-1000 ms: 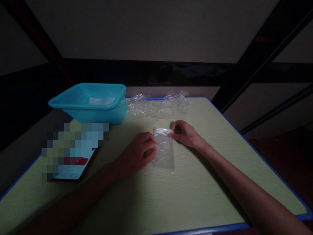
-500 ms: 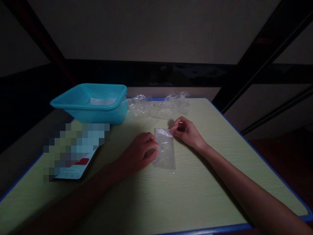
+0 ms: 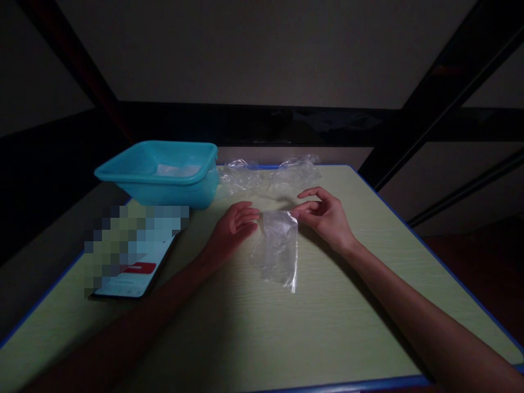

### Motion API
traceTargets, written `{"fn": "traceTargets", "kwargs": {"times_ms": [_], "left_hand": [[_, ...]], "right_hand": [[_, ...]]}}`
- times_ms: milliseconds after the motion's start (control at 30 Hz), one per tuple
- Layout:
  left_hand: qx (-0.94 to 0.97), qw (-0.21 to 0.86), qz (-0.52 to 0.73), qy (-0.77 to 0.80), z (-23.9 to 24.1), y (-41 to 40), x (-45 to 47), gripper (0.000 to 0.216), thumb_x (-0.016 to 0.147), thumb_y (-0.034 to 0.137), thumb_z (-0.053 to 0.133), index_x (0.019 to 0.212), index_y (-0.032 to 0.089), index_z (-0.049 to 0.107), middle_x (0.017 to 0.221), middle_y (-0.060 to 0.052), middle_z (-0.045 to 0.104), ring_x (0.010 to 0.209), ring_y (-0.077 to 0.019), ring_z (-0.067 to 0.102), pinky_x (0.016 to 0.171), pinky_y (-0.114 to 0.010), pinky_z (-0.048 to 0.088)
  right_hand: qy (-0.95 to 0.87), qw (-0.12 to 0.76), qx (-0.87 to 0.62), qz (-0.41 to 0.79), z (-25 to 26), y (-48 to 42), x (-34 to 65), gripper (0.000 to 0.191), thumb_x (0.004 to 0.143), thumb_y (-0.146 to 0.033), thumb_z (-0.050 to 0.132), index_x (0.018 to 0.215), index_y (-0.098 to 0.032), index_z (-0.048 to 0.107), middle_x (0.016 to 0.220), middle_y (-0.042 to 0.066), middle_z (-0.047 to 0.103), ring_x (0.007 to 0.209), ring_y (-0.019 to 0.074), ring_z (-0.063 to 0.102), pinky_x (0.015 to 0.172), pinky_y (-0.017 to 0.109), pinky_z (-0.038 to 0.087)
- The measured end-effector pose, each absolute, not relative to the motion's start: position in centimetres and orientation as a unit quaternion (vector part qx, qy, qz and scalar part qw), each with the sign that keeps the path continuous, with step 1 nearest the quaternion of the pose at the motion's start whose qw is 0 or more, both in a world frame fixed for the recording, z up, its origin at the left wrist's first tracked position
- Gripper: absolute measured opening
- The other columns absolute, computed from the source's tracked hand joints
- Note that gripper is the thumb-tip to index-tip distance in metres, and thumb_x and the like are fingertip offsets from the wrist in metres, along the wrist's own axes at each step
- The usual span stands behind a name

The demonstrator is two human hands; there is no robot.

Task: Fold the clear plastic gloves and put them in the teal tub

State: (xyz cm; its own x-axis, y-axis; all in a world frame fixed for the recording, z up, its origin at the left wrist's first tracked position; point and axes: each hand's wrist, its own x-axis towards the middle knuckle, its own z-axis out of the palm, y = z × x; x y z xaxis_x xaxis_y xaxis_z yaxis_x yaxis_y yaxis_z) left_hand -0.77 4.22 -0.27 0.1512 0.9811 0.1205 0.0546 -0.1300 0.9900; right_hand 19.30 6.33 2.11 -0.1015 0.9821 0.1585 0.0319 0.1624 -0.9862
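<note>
A small clear plastic bag (image 3: 279, 250) hangs between my hands just above the pale green table (image 3: 286, 327). My right hand (image 3: 325, 217) pinches its top right corner between thumb and forefinger, the other fingers spread. My left hand (image 3: 231, 229) is at the bag's top left edge with fingers curled toward it; whether it grips the bag I cannot make out. The bag's lower end droops toward the tabletop.
A turquoise plastic tub (image 3: 164, 172) stands at the back left with something pale inside. Crumpled clear plastic (image 3: 270, 176) lies along the far edge. A flat card or device (image 3: 133, 270), partly blurred out, lies at the left. Dark frame bars rise behind the table.
The bag was lying flat under my left hand; now its top is lifted off the table. My left hand has moved up to the top edge and my right hand has risen.
</note>
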Motion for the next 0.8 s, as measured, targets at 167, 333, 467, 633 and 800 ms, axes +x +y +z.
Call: {"fn": "traceTargets", "kwargs": {"times_ms": [167, 333, 467, 633, 800], "left_hand": [[0.531, 0.552, 0.460, 0.450, 0.6, 4.2, -0.3, 0.049, 0.067, 0.034, 0.063, 0.108, 0.013, 0.045, 0.106, -0.013, 0.065, 0.099, -0.0244, 0.061, 0.089, -0.041, 0.043], [0.529, 0.535, 0.470, 0.461, 0.9, 4.1, 0.1, 0.051, 0.063, 0.033, 0.066, 0.105, 0.011, 0.051, 0.099, -0.010, 0.067, 0.096, -0.0233, 0.061, 0.085, -0.035, 0.043], [0.512, 0.560, 0.474, 0.448, 1.3, 4.0, 0.4, 0.052, 0.060, 0.032, 0.069, 0.106, 0.012, 0.054, 0.095, -0.007, 0.067, 0.089, -0.0207, 0.061, 0.078, -0.030, 0.044], [0.517, 0.603, 0.435, 0.425, 1.4, 4.1, 0.4, 0.035, 0.057, 0.037, 0.071, 0.081, 0.012, 0.066, 0.070, -0.003, 0.068, 0.067, -0.0157, 0.060, 0.065, -0.026, 0.043], [0.498, 0.593, 0.451, 0.443, 0.6, 4.3, 0.5, 0.032, 0.059, 0.043, 0.070, 0.064, 0.012, 0.065, 0.058, -0.002, 0.063, 0.057, -0.0144, 0.057, 0.061, -0.028, 0.044]], "right_hand": [[-0.553, 0.518, -0.448, 0.475, 2.5, 5.9, 19.3, 0.036, 0.054, -0.022, 0.074, 0.083, -0.020, 0.053, 0.061, -0.002, 0.067, 0.053, 0.0126, 0.062, 0.057, 0.027, 0.050], [-0.538, 0.538, -0.412, 0.502, 2.6, 5.7, 19.0, 0.035, 0.055, -0.020, 0.075, 0.083, -0.020, 0.054, 0.062, -0.004, 0.068, 0.054, 0.0110, 0.062, 0.057, 0.025, 0.048], [-0.524, 0.552, -0.374, 0.530, 2.7, 5.4, 18.7, 0.033, 0.056, -0.017, 0.074, 0.083, -0.019, 0.055, 0.062, -0.005, 0.068, 0.052, 0.0083, 0.059, 0.055, 0.022, 0.045], [-0.506, 0.561, -0.373, 0.539, 2.7, 5.1, 18.3, 0.033, 0.055, -0.014, 0.073, 0.083, -0.019, 0.056, 0.062, -0.005, 0.068, 0.051, 0.0079, 0.058, 0.054, 0.021, 0.044], [-0.496, 0.564, -0.401, 0.525, 2.5, 4.9, 17.8, 0.035, 0.053, -0.014, 0.074, 0.082, -0.018, 0.054, 0.061, -0.004, 0.068, 0.050, 0.0087, 0.058, 0.054, 0.022, 0.044]]}}
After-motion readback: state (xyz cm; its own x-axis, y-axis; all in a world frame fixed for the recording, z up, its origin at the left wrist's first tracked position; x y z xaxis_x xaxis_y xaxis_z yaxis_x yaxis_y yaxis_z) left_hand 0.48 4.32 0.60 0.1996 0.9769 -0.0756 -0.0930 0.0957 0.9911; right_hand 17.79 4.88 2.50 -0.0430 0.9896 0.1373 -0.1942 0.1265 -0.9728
